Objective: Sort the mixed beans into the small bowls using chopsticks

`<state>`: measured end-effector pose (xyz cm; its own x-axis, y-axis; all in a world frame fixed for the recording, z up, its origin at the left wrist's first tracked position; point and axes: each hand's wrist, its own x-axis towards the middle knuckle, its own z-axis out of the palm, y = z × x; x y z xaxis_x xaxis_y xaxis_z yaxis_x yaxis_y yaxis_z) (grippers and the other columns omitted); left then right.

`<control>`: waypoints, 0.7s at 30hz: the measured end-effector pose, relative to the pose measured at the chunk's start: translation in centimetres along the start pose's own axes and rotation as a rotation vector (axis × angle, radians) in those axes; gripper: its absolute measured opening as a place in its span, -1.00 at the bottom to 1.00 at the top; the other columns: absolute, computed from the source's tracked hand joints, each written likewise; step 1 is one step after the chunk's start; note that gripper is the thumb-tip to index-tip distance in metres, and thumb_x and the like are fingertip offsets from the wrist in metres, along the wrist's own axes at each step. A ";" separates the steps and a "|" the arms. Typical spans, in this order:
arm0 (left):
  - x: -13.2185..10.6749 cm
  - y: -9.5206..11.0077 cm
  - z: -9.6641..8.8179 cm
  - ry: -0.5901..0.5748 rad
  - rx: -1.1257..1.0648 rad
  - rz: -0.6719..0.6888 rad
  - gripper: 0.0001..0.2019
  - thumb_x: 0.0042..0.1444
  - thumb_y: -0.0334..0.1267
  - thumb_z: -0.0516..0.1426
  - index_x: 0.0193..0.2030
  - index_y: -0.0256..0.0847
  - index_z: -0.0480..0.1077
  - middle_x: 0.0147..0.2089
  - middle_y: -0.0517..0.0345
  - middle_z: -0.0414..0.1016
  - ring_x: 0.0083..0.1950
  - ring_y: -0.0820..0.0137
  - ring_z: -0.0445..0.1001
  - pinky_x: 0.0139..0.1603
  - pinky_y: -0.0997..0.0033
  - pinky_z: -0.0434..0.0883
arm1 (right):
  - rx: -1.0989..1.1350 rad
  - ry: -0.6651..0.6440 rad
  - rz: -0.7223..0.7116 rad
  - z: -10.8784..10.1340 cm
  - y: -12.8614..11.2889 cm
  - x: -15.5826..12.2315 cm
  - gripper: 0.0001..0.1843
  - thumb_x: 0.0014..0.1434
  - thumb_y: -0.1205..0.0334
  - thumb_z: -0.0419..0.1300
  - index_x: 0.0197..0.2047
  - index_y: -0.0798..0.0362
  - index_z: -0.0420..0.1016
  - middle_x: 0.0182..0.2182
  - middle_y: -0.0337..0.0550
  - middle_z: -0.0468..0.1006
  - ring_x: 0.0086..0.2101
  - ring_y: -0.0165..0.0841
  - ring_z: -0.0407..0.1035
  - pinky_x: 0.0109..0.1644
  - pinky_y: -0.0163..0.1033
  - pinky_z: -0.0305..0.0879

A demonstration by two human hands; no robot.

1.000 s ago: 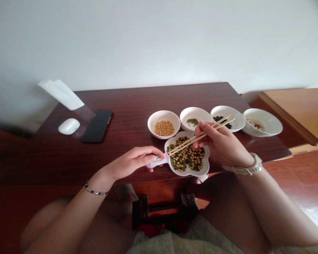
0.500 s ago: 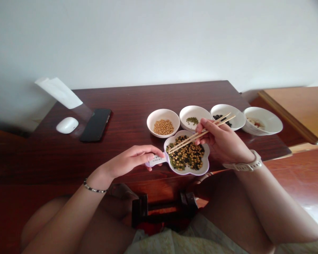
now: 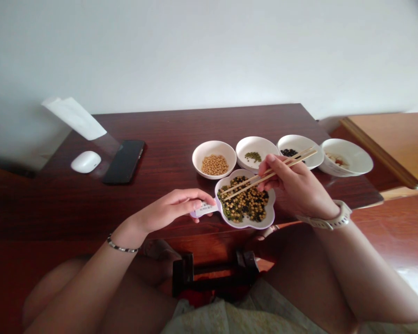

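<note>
My left hand [image 3: 172, 208] grips the labelled handle of a flower-shaped white dish [image 3: 272, 211] with a purple edge. Mixed yellow, green and black beans [image 3: 249, 202] lie in it. Held in my right hand [image 3: 292, 181] is a pair of chopsticks [image 3: 252, 182], their tips slightly apart over the left part of the mix; whether they touch a bean I cannot tell. Behind the dish stand a bowl of yellow beans [image 3: 214, 164], a bowl with a few green beans [image 3: 253, 157] and a bowl of black beans [image 3: 290, 152], partly hidden by the chopsticks.
At the right end of the row stands a wider white bowl [image 3: 355, 160] with pale and reddish pieces. On the dark table [image 3: 167, 134] a phone [image 3: 123, 162], a white rounded case [image 3: 86, 162] and a folded white paper [image 3: 75, 118] lie at the left. A wooden surface [image 3: 393, 144] adjoins at the right.
The chopstick tips have spread apart a little over the left part of the dish, and my right hand has shifted slightly right. My left hand keeps its hold on the handle.
</note>
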<state>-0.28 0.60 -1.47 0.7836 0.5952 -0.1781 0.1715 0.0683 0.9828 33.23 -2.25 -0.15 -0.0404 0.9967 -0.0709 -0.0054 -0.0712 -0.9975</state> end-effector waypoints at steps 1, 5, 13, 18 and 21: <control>0.0 0.0 0.0 0.002 0.003 -0.004 -0.71 0.59 -0.17 0.15 0.22 -0.24 0.63 0.18 0.00 0.64 -0.12 0.45 0.55 -0.04 0.50 0.55 | -0.015 0.005 -0.007 0.0 0.0 0.0 -0.52 0.48 -0.25 0.28 -0.25 -0.02 0.65 -0.43 -0.18 0.63 -0.43 -0.38 0.59 -0.34 -0.36 0.53; 0.0 0.0 0.0 0.006 -0.003 -0.011 -0.71 0.59 -0.17 0.16 0.23 -0.25 0.62 0.20 -0.02 0.63 -0.04 0.39 0.56 -0.04 0.48 0.56 | -0.003 0.023 -0.010 0.1 0.4 0.1 -0.52 0.48 -0.25 0.28 -0.25 -0.02 0.64 -0.42 -0.19 0.63 -0.42 -0.39 0.60 -0.31 -0.36 0.56; 0.0 0.0 0.0 0.001 -0.006 0.005 -0.70 0.59 -0.16 0.15 0.24 -0.27 0.61 0.22 -0.04 0.62 -0.08 0.42 0.54 -0.04 0.49 0.54 | 0.084 0.056 0.008 0.4 0.8 0.5 -0.55 0.47 -0.20 0.32 -0.28 0.00 0.64 -0.42 -0.20 0.61 -0.44 -0.42 0.58 -0.34 -0.40 0.53; -0.1 0.1 0.0 0.006 0.001 -0.007 -0.69 0.59 -0.16 0.15 0.25 -0.27 0.61 0.21 -0.05 0.63 -0.09 0.42 0.53 -0.04 0.49 0.52 | 0.090 0.101 0.000 0.0 0.4 0.6 -0.55 0.44 -0.19 0.36 -0.29 0.01 0.64 -0.42 -0.19 0.61 -0.46 -0.42 0.56 -0.40 -0.41 0.48; -0.1 0.0 0.1 0.012 -0.006 -0.020 -0.69 0.58 -0.15 0.16 0.24 -0.28 0.61 0.21 -0.06 0.63 -0.05 0.38 0.53 -0.04 0.48 0.53 | 0.077 0.075 0.002 -0.2 0.4 0.6 -0.55 0.44 -0.20 0.35 -0.27 0.01 0.65 -0.42 -0.19 0.61 -0.46 -0.42 0.56 -0.40 -0.40 0.49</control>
<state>-0.29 0.50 -1.43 0.7731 0.6028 -0.1975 0.1840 0.0848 0.9793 33.36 -1.67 -0.64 0.0347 0.9965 -0.0758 -0.0822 -0.0727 -0.9940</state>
